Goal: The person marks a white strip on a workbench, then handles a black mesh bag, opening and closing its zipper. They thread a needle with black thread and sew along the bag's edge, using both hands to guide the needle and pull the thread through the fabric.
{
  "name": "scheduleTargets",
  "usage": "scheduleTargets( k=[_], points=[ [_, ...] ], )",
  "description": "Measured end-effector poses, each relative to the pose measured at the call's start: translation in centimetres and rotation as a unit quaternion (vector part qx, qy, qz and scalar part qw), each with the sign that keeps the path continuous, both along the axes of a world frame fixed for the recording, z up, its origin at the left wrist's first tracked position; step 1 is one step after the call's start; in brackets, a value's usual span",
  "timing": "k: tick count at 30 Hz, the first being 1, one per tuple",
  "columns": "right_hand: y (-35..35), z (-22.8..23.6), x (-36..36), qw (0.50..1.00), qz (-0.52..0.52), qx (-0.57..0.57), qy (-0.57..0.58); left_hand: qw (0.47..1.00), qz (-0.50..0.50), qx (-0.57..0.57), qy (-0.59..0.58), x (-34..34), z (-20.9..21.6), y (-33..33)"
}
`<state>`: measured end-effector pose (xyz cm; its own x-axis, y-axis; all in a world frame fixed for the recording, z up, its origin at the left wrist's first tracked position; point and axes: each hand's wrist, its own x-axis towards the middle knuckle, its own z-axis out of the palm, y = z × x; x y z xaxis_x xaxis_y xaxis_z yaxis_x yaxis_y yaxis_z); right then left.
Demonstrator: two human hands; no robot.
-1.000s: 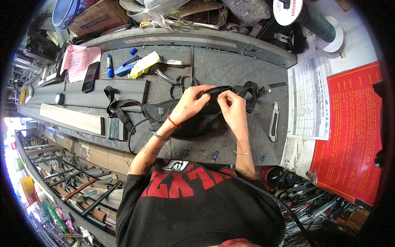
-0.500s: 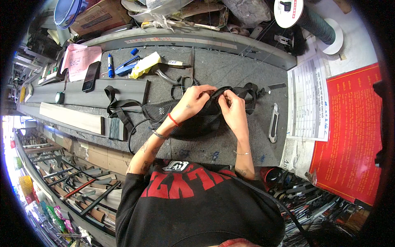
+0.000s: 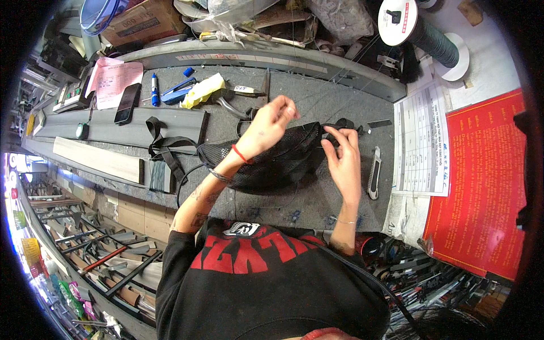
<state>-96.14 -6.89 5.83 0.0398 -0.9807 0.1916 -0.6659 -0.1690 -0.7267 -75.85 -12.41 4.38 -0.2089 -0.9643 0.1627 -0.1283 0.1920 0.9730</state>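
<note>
A black mesh bag (image 3: 277,164) with dark straps lies on the grey carpeted bench in front of me. My left hand (image 3: 269,126) is raised over its upper edge, thumb and fingertips drawn together; whatever is between them, if anything, is too small to make out. At the bag's right end is my right hand (image 3: 344,161), thumb and forefinger apart beside the corner and a black strap (image 3: 341,123). A black webbing strap (image 3: 156,136) trails from the bag's left side.
A box cutter (image 3: 374,173) lies right of the bag. Beyond are a blue marker (image 3: 154,89), yellow paper (image 3: 202,90), a phone (image 3: 127,103) and pink paper (image 3: 116,82). Grey panels (image 3: 113,127) lie left. A thread spool (image 3: 439,48) stands back right, past printed sheets (image 3: 422,141).
Both hands have parted from the bag's upper edge, which they were pinching together. My left hand has risen; my right has shifted right and its fingers have spread. More of the mesh now shows.
</note>
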Motion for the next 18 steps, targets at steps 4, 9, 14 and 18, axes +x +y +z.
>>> scheduleTargets(
  k=[4, 9, 14, 18],
  points=[
    [0.3, 1.5, -1.6, 0.997, 0.055, 0.0, 0.054, 0.979, -0.083, 0.051, 0.182, 0.5, 1.9, 0.1],
    [-0.2, 4.7, -2.5, 0.988, 0.077, -0.029, 0.132, 0.994, -0.071, -0.074, 0.031, -0.9, 4.6, 2.1],
    [-1.6, 8.9, -2.8, 0.965, 0.12, -0.103, 0.21, 0.991, -0.091, -0.099, 0.023, -1.1, 6.7, 2.6],
    [-2.6, 11.1, -1.9, 0.953, 0.137, -0.14, 0.233, 0.953, -0.134, -0.248, -0.107, -1.1, 7.0, 2.4]
  ],
)
